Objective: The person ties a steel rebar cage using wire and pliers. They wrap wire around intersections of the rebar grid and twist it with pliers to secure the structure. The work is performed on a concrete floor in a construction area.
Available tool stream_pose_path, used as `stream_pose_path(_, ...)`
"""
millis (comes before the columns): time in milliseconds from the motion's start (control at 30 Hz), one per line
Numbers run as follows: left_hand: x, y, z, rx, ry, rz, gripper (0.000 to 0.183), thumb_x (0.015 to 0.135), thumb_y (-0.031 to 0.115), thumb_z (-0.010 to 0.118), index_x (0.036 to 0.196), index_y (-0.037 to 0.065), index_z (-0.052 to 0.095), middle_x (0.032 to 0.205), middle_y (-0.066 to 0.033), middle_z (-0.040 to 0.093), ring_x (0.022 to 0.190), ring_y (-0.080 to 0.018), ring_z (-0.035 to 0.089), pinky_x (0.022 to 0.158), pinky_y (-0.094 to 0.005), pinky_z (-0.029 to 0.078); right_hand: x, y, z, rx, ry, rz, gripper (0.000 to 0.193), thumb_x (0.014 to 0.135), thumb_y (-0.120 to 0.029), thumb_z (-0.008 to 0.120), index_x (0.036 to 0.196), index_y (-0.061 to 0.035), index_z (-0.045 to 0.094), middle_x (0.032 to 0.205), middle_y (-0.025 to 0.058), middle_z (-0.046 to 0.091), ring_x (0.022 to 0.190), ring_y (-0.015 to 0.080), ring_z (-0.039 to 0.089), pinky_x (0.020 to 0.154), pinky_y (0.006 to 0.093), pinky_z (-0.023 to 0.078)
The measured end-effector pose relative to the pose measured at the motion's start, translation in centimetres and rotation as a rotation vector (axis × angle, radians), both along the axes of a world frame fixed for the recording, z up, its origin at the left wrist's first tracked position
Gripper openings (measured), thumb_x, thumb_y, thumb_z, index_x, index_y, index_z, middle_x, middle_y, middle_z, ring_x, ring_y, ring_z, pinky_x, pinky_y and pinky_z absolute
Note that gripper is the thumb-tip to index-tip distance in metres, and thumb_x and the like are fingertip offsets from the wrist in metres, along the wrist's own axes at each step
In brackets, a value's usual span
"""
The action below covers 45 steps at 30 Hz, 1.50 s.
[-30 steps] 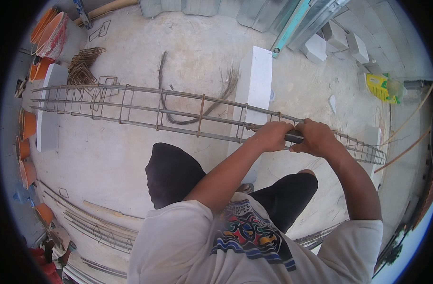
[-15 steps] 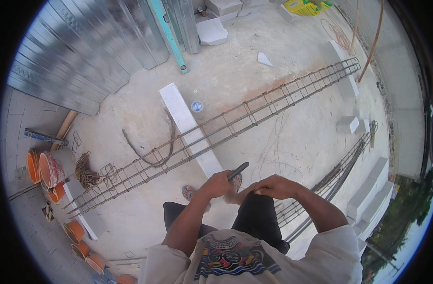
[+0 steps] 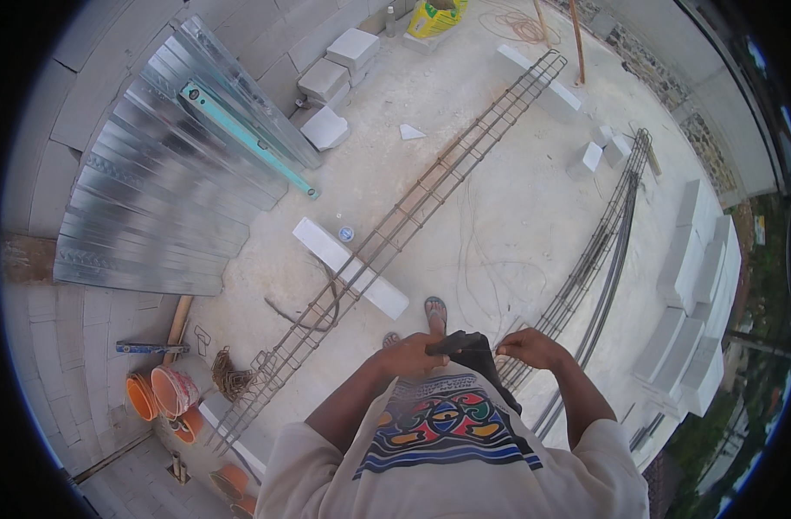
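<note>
Lying across the middle block's [image 3: 385, 297] long edges, the cage [image 3: 410, 213] could shift if a foot [image 3: 436, 313] bumped it; left hand [image 3: 413, 355] curled, right hand [image 3: 531, 348] pinching, contents unclear.

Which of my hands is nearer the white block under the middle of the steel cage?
Left: your left hand appears just past the near end of the block; your right hand is farther right.
</note>
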State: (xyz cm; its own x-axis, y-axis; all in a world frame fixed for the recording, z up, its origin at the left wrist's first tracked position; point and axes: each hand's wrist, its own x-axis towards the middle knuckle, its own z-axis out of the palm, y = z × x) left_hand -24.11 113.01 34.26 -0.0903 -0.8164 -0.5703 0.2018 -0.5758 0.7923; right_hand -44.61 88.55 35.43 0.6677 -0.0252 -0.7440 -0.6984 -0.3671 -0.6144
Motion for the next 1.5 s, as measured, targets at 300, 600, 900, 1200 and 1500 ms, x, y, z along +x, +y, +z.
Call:
stream_pose_path(300,0.5,-5.4,4.2,0.038,-0.136,-0.402,0.038,0.090,0.032,0.065,0.115,0.003,0.068,0.088,-0.0054,0.066,0.076,-0.0131,0.059,0.067,-0.0299,0.049,-6.4,2.0,5.4,-0.053,-0.063,-0.275,0.034,0.094,-0.033,0.060,0.111,-0.0059,0.070,0.102,0.0146,0.071,0.101,0.0298,0.066,0.092,0.0373,0.050)
stream_pose_path(600,-3.3,-20.4,5.4,-0.136,-0.334,-0.480,0.042,0.091,0.035,0.062,0.115,0.000,0.065,0.094,-0.0155,0.067,0.089,-0.0239,0.061,0.082,-0.0379,0.047,-4.9,-5.8,6.5,-0.285,-0.320,-0.302,0.028,0.093,-0.028,0.056,0.112,-0.0096,0.068,0.095,0.0202,0.069,0.093,0.0396,0.065,0.083,0.0475,0.050)
stream_pose_path(900,-3.4,-34.6,13.7,-0.129,-0.085,-0.197,0.053,0.086,0.014,0.054,0.138,0.007,0.051,0.135,-0.0112,0.058,0.129,-0.0248,0.050,0.108,-0.0398,0.038,-7.2,-20.8,9.4,-0.584,-0.234,-0.398,0.024,0.094,-0.024,0.054,0.089,-0.0033,0.065,0.077,0.0212,0.068,0.075,0.0422,0.067,0.072,0.0508,0.052)
stream_pose_path(1200,2.4,-50.6,13.0,-0.302,0.061,0.136,0.046,0.091,0.016,0.057,0.137,0.009,0.054,0.102,-0.0067,0.062,0.098,-0.0158,0.061,0.087,-0.0329,0.049,-6.1,-34.6,8.4,-0.624,-0.321,-0.990,0.023,0.099,-0.021,0.054,0.099,0.0002,0.062,0.069,0.0127,0.063,0.067,0.0240,0.064,0.064,0.0360,0.048)
stream_pose_path(1500,14.4,-70.0,4.3,-0.212,0.043,0.343,0.029,0.096,0.018,0.061,0.119,0.002,0.060,0.088,-0.0042,0.063,0.077,-0.0122,0.057,0.070,-0.0286,0.046,9.2,-51.2,6.7,-0.470,-0.368,-0.671,0.017,0.098,-0.019,0.055,0.110,-0.0081,0.060,0.081,0.0160,0.068,0.078,0.0335,0.069,0.072,0.0402,0.053)
